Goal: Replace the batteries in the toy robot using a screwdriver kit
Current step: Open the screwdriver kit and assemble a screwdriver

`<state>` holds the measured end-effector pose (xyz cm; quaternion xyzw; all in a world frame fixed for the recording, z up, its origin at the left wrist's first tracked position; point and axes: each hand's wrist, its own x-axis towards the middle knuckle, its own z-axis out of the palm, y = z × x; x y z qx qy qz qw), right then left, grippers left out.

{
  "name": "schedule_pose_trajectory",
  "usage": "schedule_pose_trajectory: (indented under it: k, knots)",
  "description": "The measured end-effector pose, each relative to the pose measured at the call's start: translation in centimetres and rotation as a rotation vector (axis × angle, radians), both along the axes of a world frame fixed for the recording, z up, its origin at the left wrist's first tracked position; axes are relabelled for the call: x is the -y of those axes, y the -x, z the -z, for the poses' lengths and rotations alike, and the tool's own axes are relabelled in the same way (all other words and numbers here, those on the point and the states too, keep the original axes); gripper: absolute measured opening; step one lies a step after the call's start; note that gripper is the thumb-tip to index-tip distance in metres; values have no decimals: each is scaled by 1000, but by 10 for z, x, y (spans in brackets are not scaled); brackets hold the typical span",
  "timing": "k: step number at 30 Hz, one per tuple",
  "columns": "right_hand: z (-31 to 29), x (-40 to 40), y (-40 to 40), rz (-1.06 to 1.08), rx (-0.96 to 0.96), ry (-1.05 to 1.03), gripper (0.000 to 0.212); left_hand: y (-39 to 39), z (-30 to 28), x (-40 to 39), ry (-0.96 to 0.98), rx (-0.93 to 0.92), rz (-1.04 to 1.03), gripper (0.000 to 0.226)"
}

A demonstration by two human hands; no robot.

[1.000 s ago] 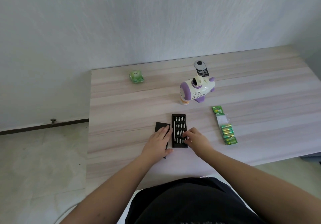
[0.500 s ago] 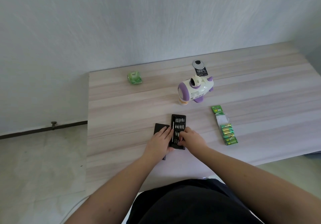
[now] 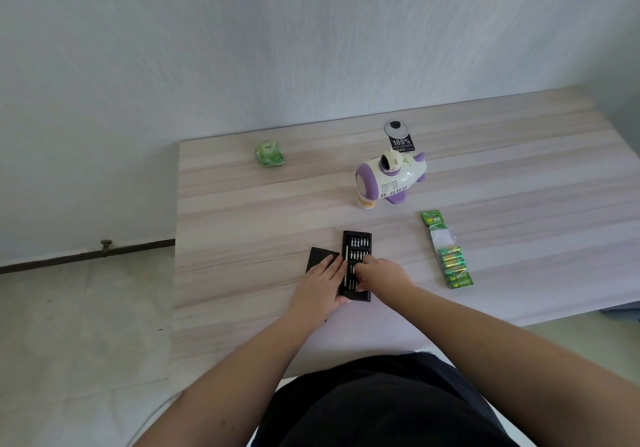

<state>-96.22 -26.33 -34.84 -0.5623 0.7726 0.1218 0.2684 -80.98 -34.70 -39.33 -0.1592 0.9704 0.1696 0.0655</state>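
The black screwdriver kit tray (image 3: pixel 357 242) lies open on the wooden table (image 3: pixel 242 224), with rows of bits and a thin driver along its left side. My left hand (image 3: pixel 320 282) lies flat on the black lid (image 3: pixel 319 255) beside it, fingers straight and touching the tray's left edge. My right hand (image 3: pixel 381 273) is over the tray's near half, fingertips curled down onto the bits; whether they pinch one is hidden. The white and purple toy robot (image 3: pixel 389 179) stands farther back. A green battery strip (image 3: pixel 452 259) lies to the right.
A small green packet (image 3: pixel 269 154) sits at the far left of the table. A black and grey label card (image 3: pixel 398 136) lies behind the robot. The table's left edge drops to a tiled floor, and a white wall runs along the back.
My right hand has slid left from the tray's right edge onto its middle rows of bits. My left hand stays on the lid.
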Motion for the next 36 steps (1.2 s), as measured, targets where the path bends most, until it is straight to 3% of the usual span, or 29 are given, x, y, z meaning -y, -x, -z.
schedule_pose_trajectory:
  k: [5,12,20,24,36]
  knots:
    - [-6,6,-3,-59,-44,-60,31,-4,-1,-4,3,13,-39,86]
    - [-7,2,-3,34,30,-22,29,-5,2,-5,55,4,-37,88]
    - [8,-22,3,508,351,152,26,-4,4,-14,63,-6,-72,86]
    - [9,-23,3,508,364,118,35,-3,0,-21,71,4,-100,86]
    - [18,-15,16,505,408,149,24,2,-3,-30,122,24,-160,86]
